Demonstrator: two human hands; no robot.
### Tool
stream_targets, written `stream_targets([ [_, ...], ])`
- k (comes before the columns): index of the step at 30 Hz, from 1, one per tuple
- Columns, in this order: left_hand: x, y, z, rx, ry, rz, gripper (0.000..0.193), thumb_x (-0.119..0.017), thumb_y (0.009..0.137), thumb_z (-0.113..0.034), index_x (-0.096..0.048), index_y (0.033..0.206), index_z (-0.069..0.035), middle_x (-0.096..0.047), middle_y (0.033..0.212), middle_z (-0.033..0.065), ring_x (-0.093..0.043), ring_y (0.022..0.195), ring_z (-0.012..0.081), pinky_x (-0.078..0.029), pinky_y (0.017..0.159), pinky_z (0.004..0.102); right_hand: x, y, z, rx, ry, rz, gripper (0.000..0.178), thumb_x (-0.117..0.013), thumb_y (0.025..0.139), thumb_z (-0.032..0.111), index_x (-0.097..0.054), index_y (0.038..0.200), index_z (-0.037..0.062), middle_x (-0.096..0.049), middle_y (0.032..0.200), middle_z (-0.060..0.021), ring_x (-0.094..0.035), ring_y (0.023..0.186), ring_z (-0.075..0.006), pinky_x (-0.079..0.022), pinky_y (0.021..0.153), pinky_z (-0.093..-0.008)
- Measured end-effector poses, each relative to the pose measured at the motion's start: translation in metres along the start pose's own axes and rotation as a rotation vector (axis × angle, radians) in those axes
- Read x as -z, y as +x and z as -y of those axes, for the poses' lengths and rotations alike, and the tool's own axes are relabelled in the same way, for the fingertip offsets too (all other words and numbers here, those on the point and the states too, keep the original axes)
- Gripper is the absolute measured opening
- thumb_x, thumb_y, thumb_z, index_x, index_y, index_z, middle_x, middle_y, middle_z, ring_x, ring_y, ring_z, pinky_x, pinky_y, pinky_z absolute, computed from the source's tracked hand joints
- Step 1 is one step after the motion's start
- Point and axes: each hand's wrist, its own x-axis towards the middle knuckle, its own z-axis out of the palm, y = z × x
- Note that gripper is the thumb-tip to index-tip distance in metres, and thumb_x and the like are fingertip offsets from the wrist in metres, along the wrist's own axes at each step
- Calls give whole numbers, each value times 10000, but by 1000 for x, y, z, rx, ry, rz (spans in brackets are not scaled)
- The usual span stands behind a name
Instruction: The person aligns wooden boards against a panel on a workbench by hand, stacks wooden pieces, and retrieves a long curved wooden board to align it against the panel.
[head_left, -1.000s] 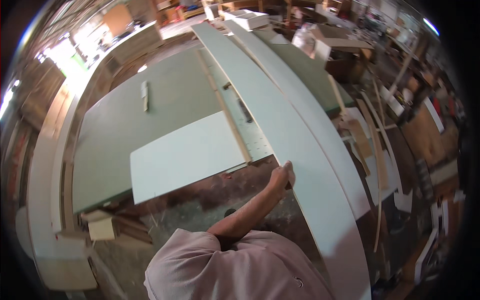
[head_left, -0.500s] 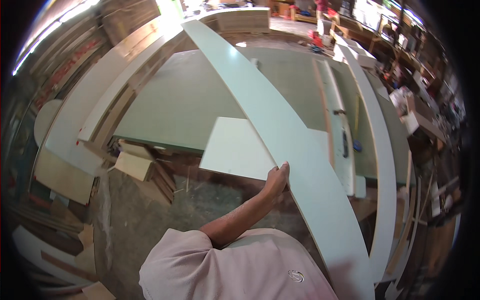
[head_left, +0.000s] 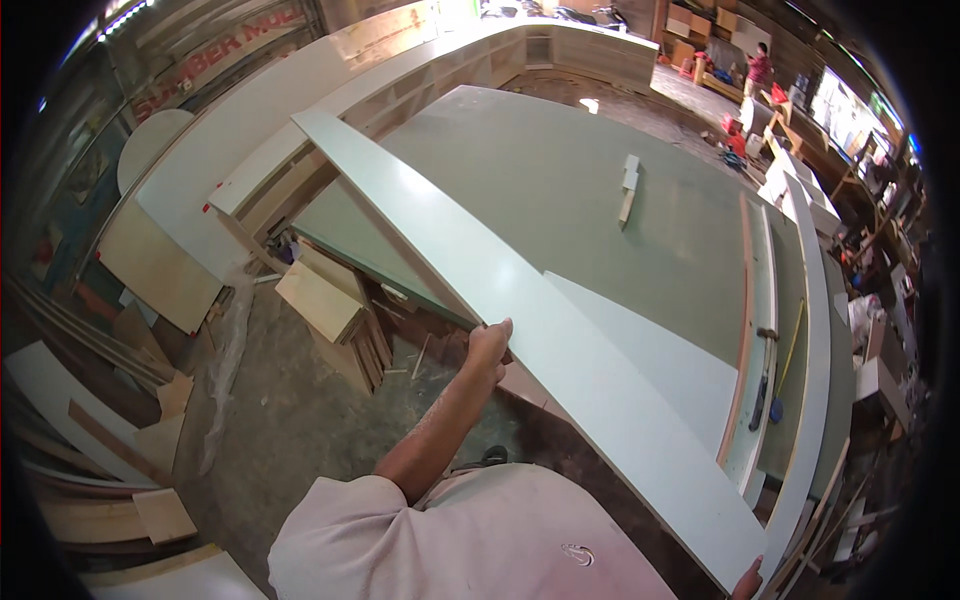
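Note:
A long, narrow white board [head_left: 520, 290] slants across my front, from the far left down to the lower right. My left hand [head_left: 489, 350] grips its near edge around the middle, thumb on top and fingers underneath. At the lower right, my right hand [head_left: 748, 578] holds the board's near end; only the thumb side shows, the rest being cut off by the dark rim. Beneath the long board, a flat white panel [head_left: 680, 350] lies on a big green tabletop [head_left: 520, 160], partly covered.
A hammer [head_left: 766, 350], a blue-handled tool [head_left: 757, 402] and a yellow tape measure [head_left: 790, 345] lie at the tabletop's right. Small wood pieces [head_left: 629, 185] rest near its middle. Stacked boards [head_left: 325, 300] and a curved white cabinet [head_left: 400, 70] stand left. A person [head_left: 758, 70] is far back.
The long board's far end has swung left relative to the tabletop, and my left hand has moved with it. My right hand has come into view at the board's near end.

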Motion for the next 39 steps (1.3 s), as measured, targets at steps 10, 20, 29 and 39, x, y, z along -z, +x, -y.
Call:
stream_targets([
  [10,26,68,-25,61,129,-215,138,-672,942,-153,-608,885,-44,-509,734,28,-469,557,136,-306,413,344,-69,42,208,185,-256,111,787,-487,1002,624,-712,1082,-127,-720,1037,-334,-693,1013,-479,-518,902,-514],
  [20,42,148,-79,-247,412,-155,271,-724,928,-258,-689,854,0,-625,707,87,-620,602,200,-549,541,353,-121,89,322,270,-572,460,597,-594,935,546,-742,1025,-25,-709,1013,-310,-720,1002,-418,-534,841,-529],
  [29,-21,228,-172,-406,1048,-444,535,-701,801,-504,-717,815,30,-678,647,121,-668,517,232,-564,581,393,-81,16,534,236,171,556,440,-674,929,553,-693,908,114,-612,737,13,-562,601,-75,-447,513,-266],
  [39,-75,400,-173,-640,1575,-469,778,-599,824,-730,-722,1057,1,-721,1061,216,-717,1009,357,-548,852,504,-217,84,606,355,448,357,492,-835,837,499,-710,1018,59,-608,736,19,-541,570,-62,-426,486,-252],
])
